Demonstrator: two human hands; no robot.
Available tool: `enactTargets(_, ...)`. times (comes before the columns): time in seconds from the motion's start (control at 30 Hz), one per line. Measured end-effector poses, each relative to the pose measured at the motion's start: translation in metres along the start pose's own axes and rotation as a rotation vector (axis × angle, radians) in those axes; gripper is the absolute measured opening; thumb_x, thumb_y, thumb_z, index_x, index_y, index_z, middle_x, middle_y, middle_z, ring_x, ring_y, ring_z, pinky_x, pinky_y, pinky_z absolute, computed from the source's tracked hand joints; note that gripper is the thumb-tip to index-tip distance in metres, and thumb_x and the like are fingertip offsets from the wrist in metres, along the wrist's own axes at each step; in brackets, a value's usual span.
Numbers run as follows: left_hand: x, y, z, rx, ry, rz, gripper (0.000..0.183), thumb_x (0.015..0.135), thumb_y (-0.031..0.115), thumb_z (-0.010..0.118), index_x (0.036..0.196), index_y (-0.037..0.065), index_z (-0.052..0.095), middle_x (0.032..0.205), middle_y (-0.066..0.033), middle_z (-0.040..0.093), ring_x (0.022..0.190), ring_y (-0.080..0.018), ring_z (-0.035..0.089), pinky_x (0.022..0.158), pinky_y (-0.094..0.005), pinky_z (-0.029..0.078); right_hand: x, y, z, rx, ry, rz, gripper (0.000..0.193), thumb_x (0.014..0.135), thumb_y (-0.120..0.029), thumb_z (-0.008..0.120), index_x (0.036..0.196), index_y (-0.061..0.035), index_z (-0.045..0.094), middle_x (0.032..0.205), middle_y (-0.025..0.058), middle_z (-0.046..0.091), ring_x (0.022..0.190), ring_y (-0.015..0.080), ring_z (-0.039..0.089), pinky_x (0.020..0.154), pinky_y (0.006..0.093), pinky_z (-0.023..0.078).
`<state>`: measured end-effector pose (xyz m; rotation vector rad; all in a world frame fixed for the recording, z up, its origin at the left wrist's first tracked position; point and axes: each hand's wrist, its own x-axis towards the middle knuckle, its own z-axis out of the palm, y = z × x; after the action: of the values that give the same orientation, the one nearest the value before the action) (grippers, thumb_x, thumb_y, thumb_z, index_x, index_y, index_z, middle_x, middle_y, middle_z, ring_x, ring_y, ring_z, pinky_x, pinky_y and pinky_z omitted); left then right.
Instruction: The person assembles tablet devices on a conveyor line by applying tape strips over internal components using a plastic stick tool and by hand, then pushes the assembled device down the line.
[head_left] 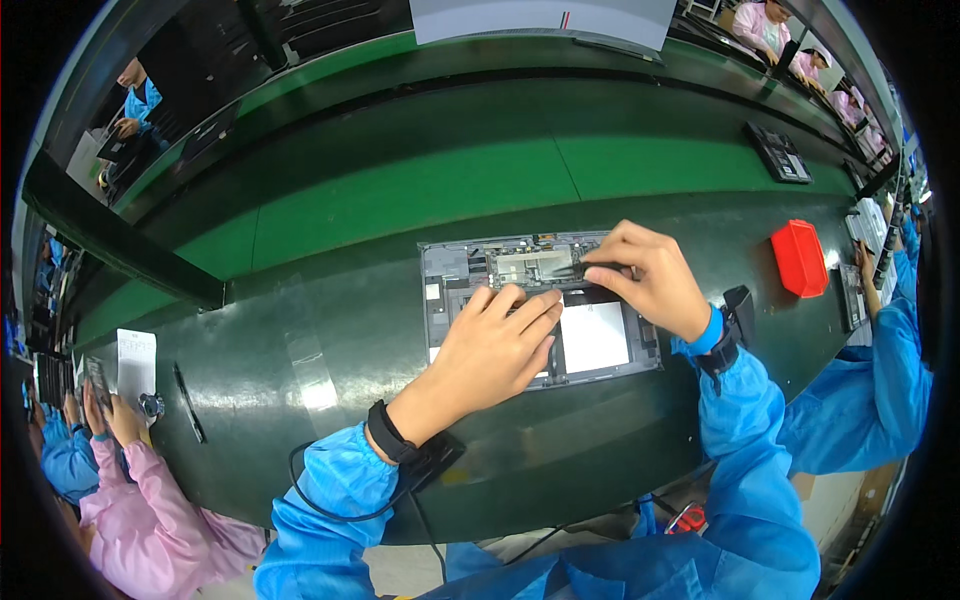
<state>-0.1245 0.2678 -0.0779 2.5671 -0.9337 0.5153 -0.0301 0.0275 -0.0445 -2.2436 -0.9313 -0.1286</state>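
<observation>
An opened laptop base [440,262] lies on the green bench in front of me, its circuit board and inner parts bare. My left hand [492,345] rests over its middle with fingers stretched out, the tips touching the inside. Pinched in my right hand [652,275] is a slim dark tool that looks like tweezers [606,269]. Its tip points left, over the board near the laptop's far edge. A white rectangular panel [594,337] sits in the near right part of the base. My left palm hides some of the inside.
To the right stand a red bin [799,258] and, farther back, a dark laptop part [778,153]. A white paper [137,362] and a black pen [188,403] lie at left. A black device [437,462] is by my left wrist. Co-workers sit at both sides.
</observation>
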Motion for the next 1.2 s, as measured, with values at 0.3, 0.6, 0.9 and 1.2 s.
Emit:
enactTargets(0.3,0.001,0.002,-0.004,0.017,-0.054,-0.037,0.042,0.087,0.018,0.069,0.127,0.005,0.068,0.132,-0.0033,0.065,0.102,-0.023,0.057,0.084,-0.0371,0.044,-0.019,0.014,0.02,0.056,0.11,-0.095,0.023,0.084,-0.007,0.081,0.107,-0.0031,0.079,0.088,0.0068,0.065,0.072,0.019,0.065,0.062,0.031,0.051)
enactTargets(0.6,0.003,0.0,-0.002,-0.01,-0.062,-0.041,0.044,0.086,0.017,0.07,0.128,0.005,0.067,0.134,-0.0026,0.064,0.101,-0.0241,0.056,0.084,-0.0368,0.043,-0.022,0.014,0.023,0.008,0.112,-0.098,0.022,0.082,-0.007,0.083,0.103,-0.0047,0.08,0.087,0.0051,0.064,0.067,0.0182,0.064,0.058,0.0313,0.051)
enactTargets(0.9,0.003,0.001,-0.002,-0.015,-0.053,-0.036,0.042,0.087,0.016,0.07,0.127,0.004,0.067,0.134,-0.0028,0.064,0.1,-0.024,0.056,0.084,-0.0375,0.044,-0.024,0.013,0.025,0.021,0.138,-0.09,0.022,0.082,-0.007,0.083,0.103,-0.0045,0.079,0.087,0.0049,0.064,0.067,0.0178,0.064,0.058,0.0315,0.051)
enactTargets(1.2,0.002,0.001,-0.003,-0.012,-0.056,-0.044,0.043,0.086,0.016,0.071,0.127,0.004,0.067,0.135,-0.0024,0.064,0.099,-0.0233,0.057,0.083,-0.0373,0.043,-0.024,0.012,0.025,0.02,0.153,-0.1,0.022,0.082,-0.008,0.083,0.103,-0.0041,0.079,0.088,0.0059,0.065,0.068,0.0194,0.065,0.058,0.0318,0.051)
